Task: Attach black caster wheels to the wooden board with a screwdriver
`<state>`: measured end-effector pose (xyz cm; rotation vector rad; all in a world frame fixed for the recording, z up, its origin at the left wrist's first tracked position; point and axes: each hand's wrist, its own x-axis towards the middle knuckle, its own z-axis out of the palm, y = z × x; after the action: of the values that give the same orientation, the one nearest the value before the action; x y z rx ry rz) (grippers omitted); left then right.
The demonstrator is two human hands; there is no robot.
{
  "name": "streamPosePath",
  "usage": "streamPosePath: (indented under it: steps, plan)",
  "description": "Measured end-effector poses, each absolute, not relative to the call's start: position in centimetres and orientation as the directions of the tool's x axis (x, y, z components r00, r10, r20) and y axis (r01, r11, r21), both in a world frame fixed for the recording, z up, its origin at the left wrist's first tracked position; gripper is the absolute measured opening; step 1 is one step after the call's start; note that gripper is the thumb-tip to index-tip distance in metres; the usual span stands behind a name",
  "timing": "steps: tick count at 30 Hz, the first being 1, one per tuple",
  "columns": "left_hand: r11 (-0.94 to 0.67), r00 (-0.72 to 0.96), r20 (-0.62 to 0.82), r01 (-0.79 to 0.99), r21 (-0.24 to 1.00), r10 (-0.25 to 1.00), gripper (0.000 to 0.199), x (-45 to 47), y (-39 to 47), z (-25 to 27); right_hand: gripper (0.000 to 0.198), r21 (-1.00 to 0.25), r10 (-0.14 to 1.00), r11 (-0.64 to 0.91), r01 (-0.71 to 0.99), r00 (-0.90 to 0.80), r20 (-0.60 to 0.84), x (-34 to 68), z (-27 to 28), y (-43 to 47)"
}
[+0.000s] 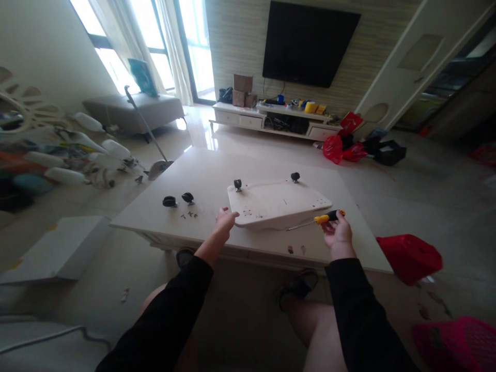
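Note:
A white board (279, 202) lies on the white table (201, 170), with one black caster (237, 185) standing at its far left corner and another caster (295, 177) at its far right. My left hand (225, 223) is at the board's near left corner, fingers apart, the thumb at the edge. In my right hand (339, 235) is a yellow-and-black screwdriver (323, 218), gripped by the handle, its shaft pointing left along the board's near side. Two loose casters, one (169, 201) left of the other (188, 198), lie left of the board. Several small screws (189, 214) are scattered near them.
Two small items (290, 249) lie near the table's front edge. A red stool (411, 258) stands at the right, a pink basket (461, 343) below it. White boxes (58, 248) are on the floor at left. Beyond are a TV cabinet (236, 118) and red bags (333, 149).

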<state>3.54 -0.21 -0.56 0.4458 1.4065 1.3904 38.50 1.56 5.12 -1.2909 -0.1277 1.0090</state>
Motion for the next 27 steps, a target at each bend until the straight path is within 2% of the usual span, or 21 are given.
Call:
streamPosePath:
  steps: [3,5,17,27]
  plan:
    - [0.377,-0.317,-0.524,-0.421,0.825,0.791,0.058,4.5,-1.0,-0.9,0.013,-0.826,0.671,-0.124,-0.550,0.567,-0.478,39.6,4.1,1.3]
    - [0.401,-0.267,-0.544,-0.440,0.803,0.796,0.056,5.3,-1.4,-0.9,0.012,-0.826,0.668,-0.137,-0.546,0.565,-0.484,39.9,3.7,1.2]
    - [0.325,-0.274,-0.501,-0.497,0.804,0.821,0.066,7.2,-1.4,-2.1,0.017,-0.831,0.724,-0.139,-0.539,0.517,-0.457,37.3,3.3,1.7]
    - [0.327,-0.201,-0.472,-0.494,0.806,0.858,0.062,5.6,-1.6,-3.0,0.014,-0.814,0.736,-0.086,-0.574,0.514,-0.440,32.9,5.7,2.0]
